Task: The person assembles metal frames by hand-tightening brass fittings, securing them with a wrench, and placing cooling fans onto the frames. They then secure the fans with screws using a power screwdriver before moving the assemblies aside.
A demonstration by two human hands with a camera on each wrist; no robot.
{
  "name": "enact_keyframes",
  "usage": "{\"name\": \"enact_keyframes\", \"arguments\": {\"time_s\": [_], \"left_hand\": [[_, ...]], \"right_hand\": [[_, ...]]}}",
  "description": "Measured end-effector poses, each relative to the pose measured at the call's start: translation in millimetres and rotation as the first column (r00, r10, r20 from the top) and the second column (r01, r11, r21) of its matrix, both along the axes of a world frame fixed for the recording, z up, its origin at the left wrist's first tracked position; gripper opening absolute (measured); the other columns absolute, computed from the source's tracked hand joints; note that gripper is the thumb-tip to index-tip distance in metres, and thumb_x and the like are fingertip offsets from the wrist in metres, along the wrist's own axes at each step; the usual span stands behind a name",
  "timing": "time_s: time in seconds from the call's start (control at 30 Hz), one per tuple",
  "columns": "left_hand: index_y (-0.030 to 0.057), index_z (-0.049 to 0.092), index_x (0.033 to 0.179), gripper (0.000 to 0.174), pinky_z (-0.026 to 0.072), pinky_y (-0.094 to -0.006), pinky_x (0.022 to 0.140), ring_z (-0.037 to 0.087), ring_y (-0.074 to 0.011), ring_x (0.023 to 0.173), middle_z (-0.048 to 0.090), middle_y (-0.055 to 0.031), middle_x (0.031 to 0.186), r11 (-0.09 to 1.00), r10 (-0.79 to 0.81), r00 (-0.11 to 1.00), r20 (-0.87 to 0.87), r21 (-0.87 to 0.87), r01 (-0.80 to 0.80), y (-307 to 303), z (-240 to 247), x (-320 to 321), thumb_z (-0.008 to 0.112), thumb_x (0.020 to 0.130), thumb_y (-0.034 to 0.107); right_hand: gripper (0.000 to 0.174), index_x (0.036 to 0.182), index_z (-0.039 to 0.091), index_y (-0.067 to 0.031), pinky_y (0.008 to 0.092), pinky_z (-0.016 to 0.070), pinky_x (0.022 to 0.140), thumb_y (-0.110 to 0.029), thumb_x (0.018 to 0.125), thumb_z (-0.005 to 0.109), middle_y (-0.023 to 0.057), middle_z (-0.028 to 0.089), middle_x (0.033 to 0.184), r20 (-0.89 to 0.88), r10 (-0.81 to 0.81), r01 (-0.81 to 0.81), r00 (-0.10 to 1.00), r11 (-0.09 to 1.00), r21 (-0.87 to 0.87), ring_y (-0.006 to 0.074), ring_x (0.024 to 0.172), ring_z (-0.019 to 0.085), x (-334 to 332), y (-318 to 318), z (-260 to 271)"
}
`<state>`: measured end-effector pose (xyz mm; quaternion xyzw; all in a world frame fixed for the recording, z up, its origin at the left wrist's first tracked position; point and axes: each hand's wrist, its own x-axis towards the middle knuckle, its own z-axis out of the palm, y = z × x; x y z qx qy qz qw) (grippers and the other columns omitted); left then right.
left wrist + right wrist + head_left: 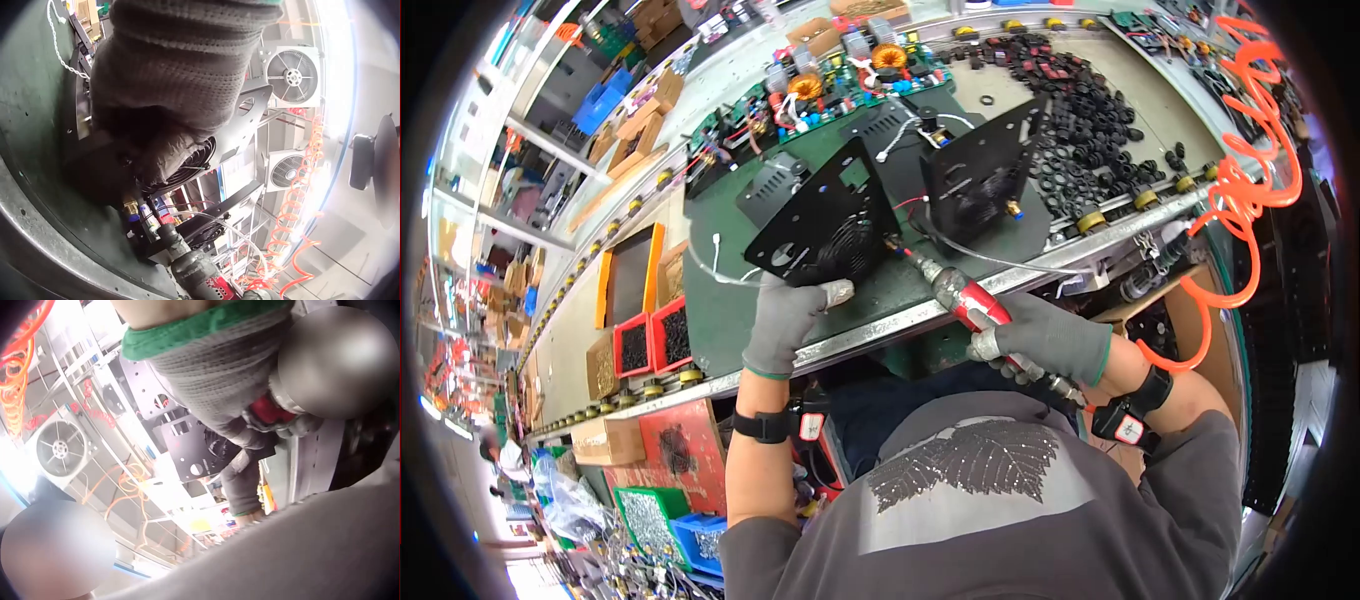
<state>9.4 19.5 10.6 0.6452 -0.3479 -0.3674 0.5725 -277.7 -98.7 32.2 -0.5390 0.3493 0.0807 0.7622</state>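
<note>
A black metal panel [825, 222] with a round fan grille stands on the green mat, its lower edge in the gloved left hand [788, 322]. In the left wrist view the left hand [169, 87] covers part of the panel, thumb beside the fan grille [200, 164]. The gloved right hand [1045, 338] grips a red and silver air screwdriver [965, 295], whose tip meets the panel's lower right corner. The right wrist view shows the right hand [219, 394] round the tool's red body [272, 411]. A second black panel [980, 175] stands to the right, a brass fitting near its base.
Circuit boards [800, 95] with copper coils lie behind the panels. Many black rings [1090, 130] are heaped at the back right. Red bins [633, 345] of small parts stand left of the mat. An orange coiled hose [1235, 200] hangs on the right; the metal table edge [870, 338] runs in front.
</note>
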Motion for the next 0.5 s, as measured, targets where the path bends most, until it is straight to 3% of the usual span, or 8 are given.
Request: {"name": "enact_keyframes", "arguments": {"time_s": [0.1, 0.13, 0.17, 0.2, 0.27, 0.33, 0.4, 0.5], "left_hand": [[-0.0033, 0.067, 0.105, 0.051, 0.0508, -0.0323, 0.085, 0.063, -0.0158, 0.092, 0.069, -0.0084, 0.101, 0.956, 0.034, 0.869, 0.494, 0.237, -0.172, 12, -2, 18, 0.09, 0.064, 0.015], [-0.0013, 0.071, 0.095, 0.043, 0.0497, -0.0377, 0.088, 0.065, -0.0215, 0.093, 0.072, -0.0102, 0.097, 0.987, 0.097, 0.385, 0.918, -0.038, -0.157, 16, 19, 12, 0.087, 0.066, 0.026], [0.0023, 0.073, 0.096, 0.035, 0.0483, -0.0412, 0.09, 0.065, -0.0277, 0.096, 0.072, -0.0109, 0.101, 0.992, -0.115, 0.614, 0.781, 0.126, 0.025, 20, 19, 26, 0.081, 0.071, 0.024], [0.0052, 0.073, 0.104, 0.03, 0.0486, -0.0428, 0.09, 0.065, -0.029, 0.098, 0.073, -0.0108, 0.103, 0.982, -0.186, 0.395, 0.899, 0.185, 0.043, 35, 6, 60, 0.075, 0.075, 0.015], [0.0025, 0.072, 0.104, 0.03, 0.0504, -0.0377, 0.086, 0.066, -0.0266, 0.095, 0.071, -0.0124, 0.104, 0.997, -0.074, 0.72, 0.69, 0.048, 0.056, 48, -16, 110, 0.073, 0.074, 0.008], [-0.0026, 0.062, 0.122, 0.048, 0.0503, -0.0334, 0.09, 0.063, -0.0198, 0.097, 0.068, -0.0084, 0.108, 0.998, 0.057, 0.949, 0.309, -0.041, -0.046, 54, -21, 113, 0.071, 0.075, 0.0], [-0.0035, 0.052, 0.135, 0.059, 0.0484, -0.0348, 0.095, 0.061, -0.0212, 0.104, 0.064, -0.0102, 0.118, 0.988, 0.134, 0.922, 0.364, -0.124, -0.095, 53, -25, 96, 0.073, 0.08, 0.005], [-0.002, 0.046, 0.141, 0.064, 0.0422, -0.0359, 0.104, 0.056, -0.0227, 0.116, 0.057, -0.0138, 0.129, 0.899, 0.438, 0.759, 0.482, -0.247, -0.362, 58, -16, 42, 0.073, 0.087, 0.018]], "right_hand": [[0.03, 0.092, 0.058, -0.007, 0.0254, 0.042, 0.047, -0.03, 0.079, 0.074, 0.0021, 0.057, 0.07, -0.089, 0.132, -0.151, 0.987, 0.952, -0.267, 0.0092, 0.053, 0.05, -37, -5, 20], [0.035, 0.096, 0.06, -0.006, 0.0343, 0.048, 0.053, -0.031, 0.076, 0.075, 0.0068, 0.062, 0.07, -0.062, 0.247, -0.219, 0.967, 0.678, -0.701, 0.0172, 0.055, 0.058, -61, -13, 3], [0.038, 0.097, 0.062, -0.005, 0.0383, 0.0498, 0.058, -0.032, 0.074, 0.075, 0.0093, 0.063, 0.07, -0.273, 0.22, -0.35, 0.937, 0.568, -0.745, 0.0225, 0.06, 0.062, -83, -19, 20], [0.04, 0.097, 0.064, -0.004, 0.0423, 0.0515, 0.063, -0.034, 0.072, 0.075, 0.0117, 0.065, 0.07, -0.478, 0.179, -0.502, 0.86, 0.463, -0.73, 0.0278, 0.065, 0.066, -104, -23, 44], [0.044, 0.096, 0.067, -0.0081, 0.0445, 0.0513, 0.072, -0.038, 0.066, 0.078, 0.0143, 0.069, 0.079, -0.774, 0.083, -0.746, 0.628, 0.345, -0.569, 0.0371, 0.078, 0.067, -133, -26, 77], [0.04, 0.091, 0.07, -0.0078, 0.0436, 0.0524, 0.072, -0.038, 0.065, 0.078, 0.0129, 0.07, 0.079, -0.887, -0.003, -0.807, 0.461, 0.415, -0.421, 0.0343, 0.078, 0.068, -151, -25, 87], [0.039, 0.089, 0.074, -0.0094, 0.0428, 0.0534, 0.072, -0.04, 0.065, 0.078, 0.0115, 0.072, 0.081, -0.996, 0.004, -0.878, 0.088, 0.474, -0.075, 0.0319, 0.079, 0.069, -156, -25, 80], [0.045, 0.093, 0.078, -0.0124, 0.0418, 0.0546, 0.076, -0.048, 0.066, 0.078, 0.0107, 0.074, 0.088, -0.999, 0.048, -0.866, -0.007, 0.499, 0.03, 0.0308, 0.084, 0.07, -173, -28, 21]]}}
